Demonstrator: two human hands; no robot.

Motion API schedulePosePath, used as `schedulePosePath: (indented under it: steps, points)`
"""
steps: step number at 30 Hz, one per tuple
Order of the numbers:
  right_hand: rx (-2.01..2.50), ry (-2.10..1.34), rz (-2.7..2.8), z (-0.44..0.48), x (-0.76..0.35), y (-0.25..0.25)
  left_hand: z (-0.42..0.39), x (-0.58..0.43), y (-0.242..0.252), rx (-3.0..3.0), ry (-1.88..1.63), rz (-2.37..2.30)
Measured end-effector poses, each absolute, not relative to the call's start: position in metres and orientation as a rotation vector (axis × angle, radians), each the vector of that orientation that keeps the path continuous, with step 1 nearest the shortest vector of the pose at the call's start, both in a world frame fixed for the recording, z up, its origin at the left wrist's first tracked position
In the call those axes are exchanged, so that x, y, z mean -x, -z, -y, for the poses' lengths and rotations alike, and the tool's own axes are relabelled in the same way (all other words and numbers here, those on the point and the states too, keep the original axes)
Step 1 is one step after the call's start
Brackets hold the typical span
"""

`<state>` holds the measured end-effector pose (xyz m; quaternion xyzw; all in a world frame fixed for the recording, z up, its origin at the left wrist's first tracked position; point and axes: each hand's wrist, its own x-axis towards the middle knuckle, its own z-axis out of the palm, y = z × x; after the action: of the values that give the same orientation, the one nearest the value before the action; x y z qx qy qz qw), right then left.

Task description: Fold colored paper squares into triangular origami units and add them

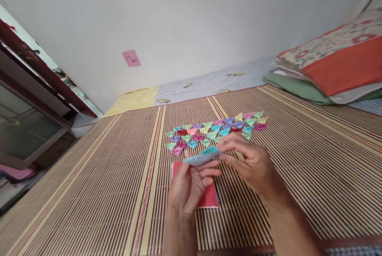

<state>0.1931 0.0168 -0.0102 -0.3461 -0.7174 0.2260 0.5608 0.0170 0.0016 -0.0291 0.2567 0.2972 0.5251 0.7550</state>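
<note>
A light blue folded paper [201, 158], long and boat-like in shape, is held up between my two hands. My left hand [191, 184] pinches its left end with the thumb, the other fingers curled beneath it. At its right end, my right hand [247, 160] grips the paper between thumb and fingers. Below my left hand lies a red booklet or stack of paper [208, 198], partly covered by that hand. Just beyond both hands, rows of small folded paper boats [198, 137] in several colours rest on the striped mat; my right hand hides some of them.
A striped bamboo mat [119, 176] covers the surface. Folded bedding [337, 65] in orange, floral and green is piled at the right. A pink note [131, 58] is stuck on the white wall [191, 17]. At the left stands a glass-panelled cabinet [26, 124].
</note>
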Motion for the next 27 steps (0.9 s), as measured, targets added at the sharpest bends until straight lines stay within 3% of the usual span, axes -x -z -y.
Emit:
schedulePosePath:
  steps: [9,16,22,27]
  points:
    - [0.864,-0.527,1.835,-0.01,-0.187,0.01,-0.006,-0.015,0.032,-0.615,-1.683,-0.929]
    - [0.811,-0.546,1.906,-0.011,-0.173,0.015,-0.001,-0.018,0.027,-0.585,-1.769,-0.876]
    - [0.797,-0.551,1.922,-0.012,-0.173,0.018,-0.006,-0.013,0.028,-0.492,-1.532,-0.811]
    - [0.82,-0.542,1.887,-0.011,-0.173,0.015,-0.005,-0.011,0.027,-0.548,-1.559,-0.828]
